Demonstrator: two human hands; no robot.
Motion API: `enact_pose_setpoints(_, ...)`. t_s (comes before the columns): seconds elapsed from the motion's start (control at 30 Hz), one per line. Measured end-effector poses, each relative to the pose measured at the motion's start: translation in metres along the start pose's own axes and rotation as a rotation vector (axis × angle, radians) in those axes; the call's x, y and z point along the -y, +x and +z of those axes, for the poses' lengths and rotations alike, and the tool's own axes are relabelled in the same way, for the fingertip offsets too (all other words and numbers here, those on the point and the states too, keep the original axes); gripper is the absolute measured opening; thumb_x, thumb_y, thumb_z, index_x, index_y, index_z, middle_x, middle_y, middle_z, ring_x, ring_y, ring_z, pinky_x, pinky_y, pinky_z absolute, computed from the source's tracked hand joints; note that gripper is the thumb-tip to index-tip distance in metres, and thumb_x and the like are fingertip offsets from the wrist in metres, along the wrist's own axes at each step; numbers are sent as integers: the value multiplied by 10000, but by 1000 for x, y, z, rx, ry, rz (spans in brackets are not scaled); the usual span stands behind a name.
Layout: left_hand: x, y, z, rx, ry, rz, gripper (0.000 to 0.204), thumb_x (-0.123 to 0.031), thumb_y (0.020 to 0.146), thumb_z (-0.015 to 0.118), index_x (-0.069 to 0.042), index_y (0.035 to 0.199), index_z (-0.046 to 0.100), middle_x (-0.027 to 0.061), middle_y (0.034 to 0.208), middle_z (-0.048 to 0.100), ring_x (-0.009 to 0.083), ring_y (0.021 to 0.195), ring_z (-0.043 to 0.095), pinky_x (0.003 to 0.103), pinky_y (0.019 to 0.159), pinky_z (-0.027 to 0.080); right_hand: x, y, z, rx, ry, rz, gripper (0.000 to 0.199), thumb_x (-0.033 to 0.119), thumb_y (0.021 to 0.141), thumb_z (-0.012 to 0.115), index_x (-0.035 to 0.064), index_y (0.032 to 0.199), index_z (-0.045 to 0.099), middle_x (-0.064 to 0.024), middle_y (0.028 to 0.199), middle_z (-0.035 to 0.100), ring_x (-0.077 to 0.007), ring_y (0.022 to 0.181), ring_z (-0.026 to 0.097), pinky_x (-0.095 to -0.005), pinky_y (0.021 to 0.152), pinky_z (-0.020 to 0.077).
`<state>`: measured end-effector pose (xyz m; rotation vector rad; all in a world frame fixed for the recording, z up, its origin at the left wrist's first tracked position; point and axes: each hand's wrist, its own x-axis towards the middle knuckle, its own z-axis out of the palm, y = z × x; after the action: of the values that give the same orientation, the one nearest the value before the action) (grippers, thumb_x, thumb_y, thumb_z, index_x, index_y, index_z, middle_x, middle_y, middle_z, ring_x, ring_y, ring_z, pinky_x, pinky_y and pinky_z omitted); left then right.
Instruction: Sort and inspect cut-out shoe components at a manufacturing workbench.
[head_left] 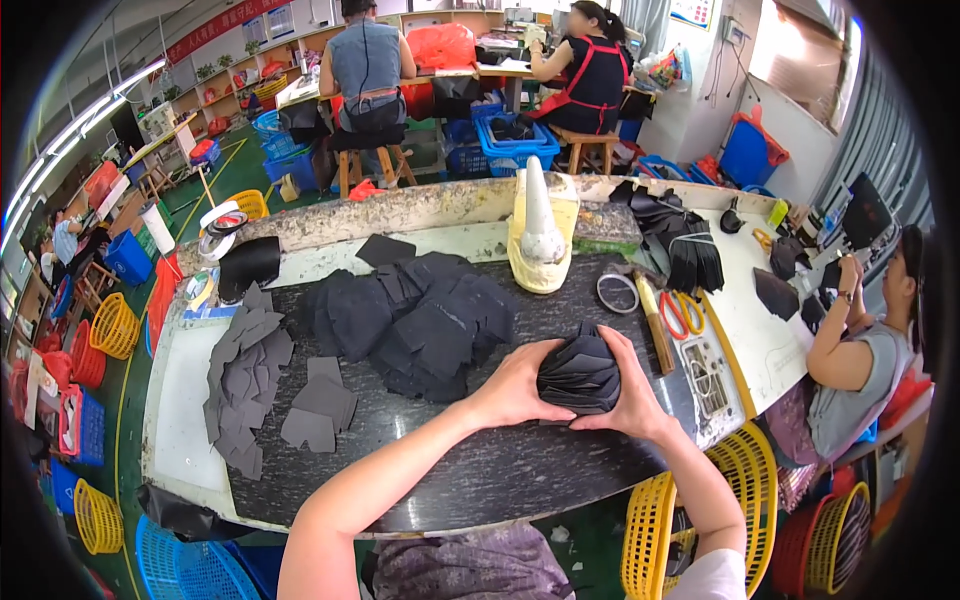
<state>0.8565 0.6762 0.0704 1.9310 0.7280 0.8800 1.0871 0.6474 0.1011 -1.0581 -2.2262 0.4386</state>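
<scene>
Both my hands clasp a fanned stack of black cut fabric pieces (581, 371) standing on the dark worktable (480, 470). My left hand (517, 385) presses its left side and my right hand (630, 385) cups its right side. A loose heap of black pieces (415, 320) lies just behind and left of the stack. Grey pieces (245, 385) lie spread at the table's left, with a few more grey pieces (318, 410) nearer the middle.
A cream stand with a white cone (540, 235) sits behind the heap. A hammer (655, 325), red scissors (682, 312) and a ring (617, 293) lie to the right. A seated person (850, 350) works at the right; two people sit at a far bench. Yellow baskets (650, 540) stand below.
</scene>
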Motion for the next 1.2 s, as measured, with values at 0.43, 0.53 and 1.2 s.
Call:
enact_pose_setpoints(0.43,10,0,12,-24,-228,51,939,-74,672,824,-61,1492,366,134,1432,504,218,1342,457,370,1135,342,-33,-10,46,-251,603,160,1373,295,473,981,8,1540,166,-165,1566,260,-276,1443,281,-404,1199,209)
enact_pose_setpoints(0.53,6,-13,25,-182,-481,120,882,-26,691,798,-62,1477,401,109,1416,522,192,1316,471,358,1129,348,-14,-1,36,-266,399,128,1323,428,526,940,-9,1532,201,-176,1562,280,-289,1450,273,-414,1195,215)
enact_pose_setpoints(1.2,-146,-689,-23,-1600,-208,-461,707,131,554,833,4,1217,625,135,1203,668,257,1073,667,420,968,542,442,29,344,866,835,-780,857,175,825,775,113,1518,274,-195,1591,104,-372,1389,366,-448,1119,368)
